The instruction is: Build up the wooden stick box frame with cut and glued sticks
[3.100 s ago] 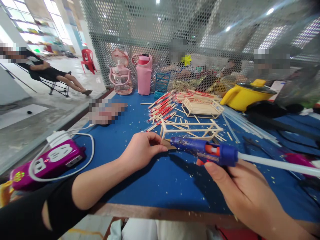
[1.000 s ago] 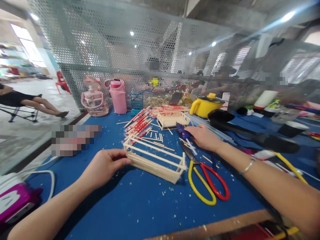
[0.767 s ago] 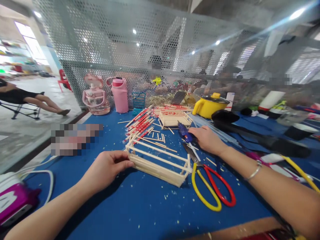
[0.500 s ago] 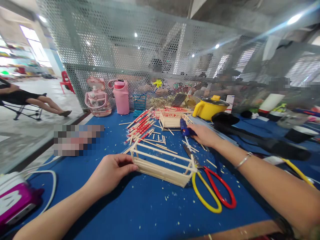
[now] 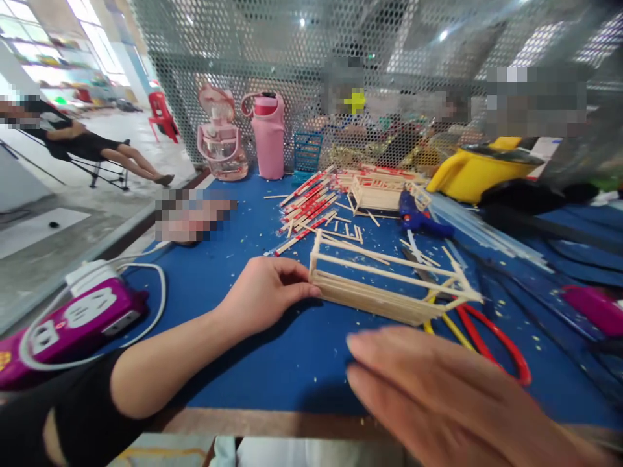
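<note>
My left hand pinches the lower left end of a frame of thin wooden sticks between thumb and fingers. That frame has a plank-like base, thin posts and rails. My right hand, somewhat blurred, is in the near foreground with its fingers stretched out and nothing in them. Beyond the frame's right end lies a blue glue gun, its tip towards me. Scissors with one red and one yellow handle are partly hidden behind the frame and my right hand. A second stick frame sits farther back.
Red-wrapped stick bundles lie mid-table. Behind stand a pink bottle, a clear pink jug and a yellow pot. Glue sticks lie right. A purple power strip with white cable is left. A person reclines at far left.
My right hand has let go of the glue gun, now lying on the table, and come back towards me. My left hand still holds the stick frame. The view has shifted.
</note>
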The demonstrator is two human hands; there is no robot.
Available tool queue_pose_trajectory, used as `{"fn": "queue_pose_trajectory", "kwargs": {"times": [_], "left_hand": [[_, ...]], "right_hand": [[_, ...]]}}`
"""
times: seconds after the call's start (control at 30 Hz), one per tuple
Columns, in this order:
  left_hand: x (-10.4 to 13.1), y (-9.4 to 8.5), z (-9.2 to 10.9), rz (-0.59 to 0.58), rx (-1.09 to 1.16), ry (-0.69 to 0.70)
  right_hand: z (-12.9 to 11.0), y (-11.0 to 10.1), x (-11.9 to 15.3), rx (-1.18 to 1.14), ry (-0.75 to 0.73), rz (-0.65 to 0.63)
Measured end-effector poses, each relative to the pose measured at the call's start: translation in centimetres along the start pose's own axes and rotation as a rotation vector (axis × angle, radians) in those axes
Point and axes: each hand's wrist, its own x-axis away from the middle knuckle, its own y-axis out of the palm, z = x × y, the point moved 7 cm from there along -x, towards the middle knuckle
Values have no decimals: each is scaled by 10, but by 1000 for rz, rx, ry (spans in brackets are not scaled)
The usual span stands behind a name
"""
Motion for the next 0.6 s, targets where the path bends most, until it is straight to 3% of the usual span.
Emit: {"fn": "queue_pose_trajectory", "kwargs": {"times": [0.07, 0.2, 0.37, 0.6], "left_hand": [[0, 1, 0, -9, 19, 8], [0, 0, 1, -11, -13, 5], [1, -1, 0, -7, -45, 1], [1, -2, -1, 8, -69, 1]], "right_hand": [[-14, 22, -16, 47, -59, -56], [-3, 44, -37, 297, -28, -87], [10, 52, -39, 376, -28, -113], [15, 51, -39, 216, 21, -98]]}}
